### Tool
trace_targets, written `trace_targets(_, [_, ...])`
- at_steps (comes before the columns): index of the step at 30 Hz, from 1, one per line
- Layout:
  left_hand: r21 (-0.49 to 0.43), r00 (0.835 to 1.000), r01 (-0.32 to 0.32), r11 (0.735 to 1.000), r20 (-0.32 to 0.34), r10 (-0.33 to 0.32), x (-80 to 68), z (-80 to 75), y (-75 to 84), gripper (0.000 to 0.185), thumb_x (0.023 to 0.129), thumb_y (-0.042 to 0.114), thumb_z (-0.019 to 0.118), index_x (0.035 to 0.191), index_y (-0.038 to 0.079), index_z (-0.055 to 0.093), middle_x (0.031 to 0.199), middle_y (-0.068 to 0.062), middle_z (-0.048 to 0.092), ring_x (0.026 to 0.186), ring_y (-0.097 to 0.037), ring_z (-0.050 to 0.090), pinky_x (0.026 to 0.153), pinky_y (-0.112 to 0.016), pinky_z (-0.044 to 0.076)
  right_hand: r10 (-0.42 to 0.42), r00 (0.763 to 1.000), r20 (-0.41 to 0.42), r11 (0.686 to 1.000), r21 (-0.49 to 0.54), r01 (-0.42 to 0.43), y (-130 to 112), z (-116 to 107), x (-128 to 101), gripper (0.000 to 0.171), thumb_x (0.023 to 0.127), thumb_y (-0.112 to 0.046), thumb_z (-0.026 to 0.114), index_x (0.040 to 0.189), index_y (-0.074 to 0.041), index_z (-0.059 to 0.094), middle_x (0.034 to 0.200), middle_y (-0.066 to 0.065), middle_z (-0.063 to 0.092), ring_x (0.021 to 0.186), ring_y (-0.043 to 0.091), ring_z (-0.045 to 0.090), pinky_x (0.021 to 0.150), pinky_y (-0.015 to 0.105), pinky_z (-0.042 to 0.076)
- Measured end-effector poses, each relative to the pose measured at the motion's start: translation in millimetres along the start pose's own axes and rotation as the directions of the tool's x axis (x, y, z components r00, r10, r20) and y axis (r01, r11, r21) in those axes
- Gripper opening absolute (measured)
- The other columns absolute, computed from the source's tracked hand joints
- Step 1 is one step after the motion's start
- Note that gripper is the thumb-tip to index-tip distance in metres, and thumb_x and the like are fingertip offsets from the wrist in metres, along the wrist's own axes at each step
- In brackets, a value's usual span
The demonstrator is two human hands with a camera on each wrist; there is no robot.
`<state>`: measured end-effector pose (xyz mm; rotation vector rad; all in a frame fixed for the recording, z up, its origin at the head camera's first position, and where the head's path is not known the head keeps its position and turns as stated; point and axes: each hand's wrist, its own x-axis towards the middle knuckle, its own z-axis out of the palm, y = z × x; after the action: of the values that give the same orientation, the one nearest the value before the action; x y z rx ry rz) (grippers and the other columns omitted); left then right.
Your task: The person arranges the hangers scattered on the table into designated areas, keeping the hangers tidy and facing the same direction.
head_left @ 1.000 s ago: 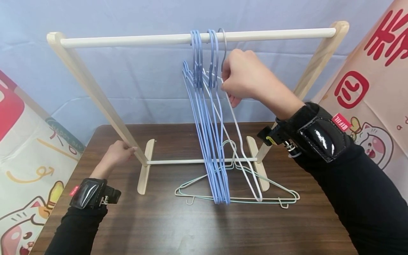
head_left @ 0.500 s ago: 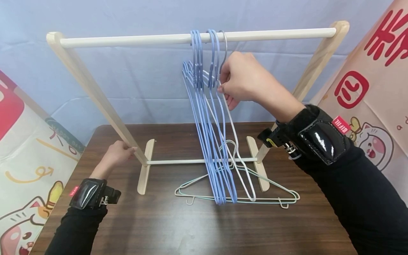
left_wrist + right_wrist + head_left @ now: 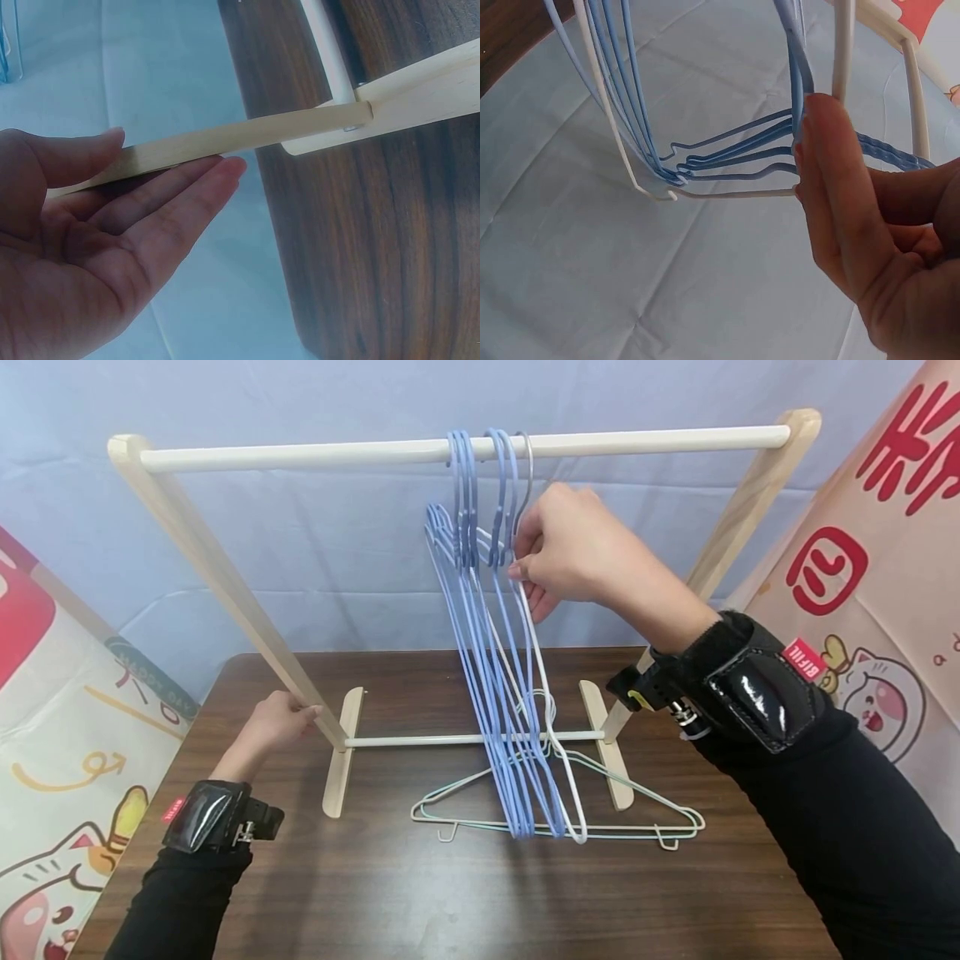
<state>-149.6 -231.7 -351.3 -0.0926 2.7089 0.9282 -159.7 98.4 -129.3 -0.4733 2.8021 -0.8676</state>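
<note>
My right hand [image 3: 566, 547] pinches a white hanger [image 3: 568, 785] just below its grey metal hook, which hangs over the rack's top rod [image 3: 300, 457]. Right beside it, to the left, hang several blue hangers [image 3: 471, 510], their frames close together. In the right wrist view, the white hanger's far end [image 3: 727, 195] lies alongside the blue ones; the fingers partly hide its neck. My left hand [image 3: 276, 720] holds the rack's left wooden leg [image 3: 247, 135] near its lower end, thumb on one side and fingers on the other.
Thin pale green and cream hangers [image 3: 622, 828] lie on the dark wooden table [image 3: 360, 885], under the hanging ones. The rack's lower bar [image 3: 412, 741] and feet [image 3: 343, 777] stand on it. Behind is a pale blue cloth [image 3: 337, 552]; printed cloths flank both sides.
My right hand has shifted slightly left and down with the white hanger. The hanger's lower end has swung left, closer to the blue ones. My left hand has stayed put.
</note>
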Motion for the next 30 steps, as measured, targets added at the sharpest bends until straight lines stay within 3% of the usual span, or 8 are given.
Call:
trace_targets(6, [0.001,1.000,0.004,1.000,-0.001,-0.004,0.4,-0.5,0.3,0.039,0.097,0.018,0.044,0.113,-0.016,0.054,0.103,-0.031,0.060,0.091,-0.038,0.061,0.072,-0.044,0.048,-0.014,0.999,0.031,1.000,0.028,0.013,2,-1,-3,0.016,0.090,0.004,0.047,0.092,0.008,0.063,0.075,0.017,0.066,0.058,0.020,0.066,0.062,0.026,0.053])
trace_targets(14, [0.002,1.000,-0.001,1.000,0.001,0.001,0.4,-0.5,0.7,0.040,0.097,0.019,0.044,0.113,-0.016,0.053,0.102,-0.031,0.060,0.090,-0.038,0.061,0.070,-0.043,0.048,-0.011,0.998,0.059,0.999,0.041,0.009,4,-2,-4,0.030,0.084,0.011,0.034,0.099,0.010,0.060,0.078,0.020,0.064,0.060,0.022,0.066,0.060,0.028,0.053])
trace_targets(30, [0.004,1.000,-0.018,1.000,-0.001,0.018,1.0,-0.4,1.0,0.039,0.097,0.018,0.044,0.113,-0.017,0.053,0.102,-0.030,0.060,0.091,-0.039,0.061,0.073,-0.045,0.049,-0.026,0.997,0.076,0.999,-0.036,0.029,16,1,-1,0.018,0.080,0.007,0.046,0.091,0.007,0.060,0.074,0.016,0.066,0.058,0.020,0.065,0.056,0.028,0.053])
